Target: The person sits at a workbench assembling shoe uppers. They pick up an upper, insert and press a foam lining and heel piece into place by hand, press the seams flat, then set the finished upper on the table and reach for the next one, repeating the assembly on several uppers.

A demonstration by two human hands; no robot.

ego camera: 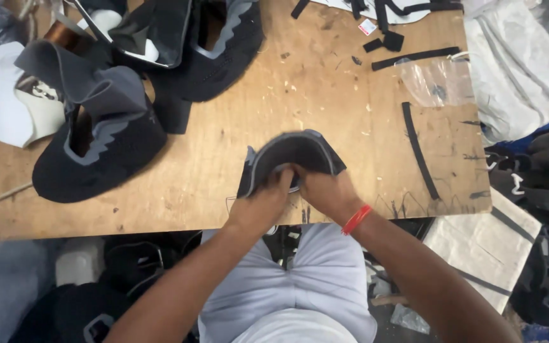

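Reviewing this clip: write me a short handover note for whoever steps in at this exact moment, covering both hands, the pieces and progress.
Left hand: gripping the near edge of the dark shoe upper, fingers tucked into its folded rim.
Right hand: also clamped on that upper, beside the left; red band on the wrist.
Pieces: the upper is held against the wooden table near its front edge. A pile of similar uppers lies at the far left; a black strip and a clear plastic bag lie to the right.
Done: one upper picked and in hand.
Left: cannot tell how far this piece has got; the pile looks unhandled.

Both hands' fingertips [285, 173] hide inside the shoe upper [293, 152] (probably gripping it).
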